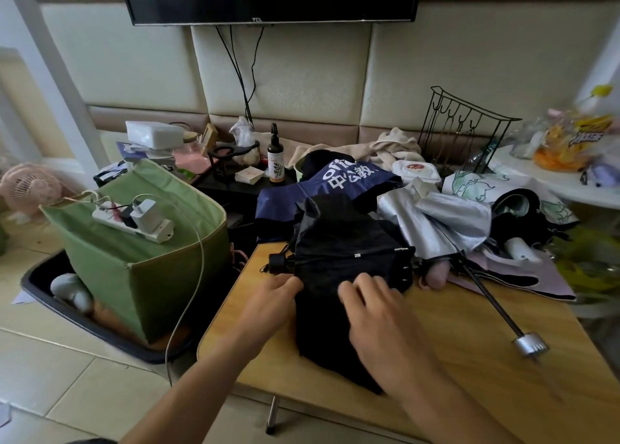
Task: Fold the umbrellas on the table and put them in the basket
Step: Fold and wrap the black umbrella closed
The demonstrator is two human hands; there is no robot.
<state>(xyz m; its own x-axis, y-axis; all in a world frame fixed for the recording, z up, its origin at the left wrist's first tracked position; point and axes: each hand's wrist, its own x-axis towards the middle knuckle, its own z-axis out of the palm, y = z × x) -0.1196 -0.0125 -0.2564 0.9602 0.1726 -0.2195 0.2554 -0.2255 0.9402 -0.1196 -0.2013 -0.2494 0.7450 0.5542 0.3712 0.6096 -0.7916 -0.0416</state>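
While my left hand (280, 287) pinches the black umbrella's (349, 262) edge and my right hand (372, 301) presses spread fingers on it, the silver umbrella (446, 219) behind stays unfolded, nothing basketed yet, I judge.

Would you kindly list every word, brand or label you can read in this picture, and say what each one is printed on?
"TCL": lower bezel of the wall television.
"中公教": white print on the navy umbrella; the Latin letters above it are cut off by a fold.
Snack bag: bold lettering, too blurred to read.
Brown spray bottle: label text too small.
Round-logo wipes pack: unreadable.
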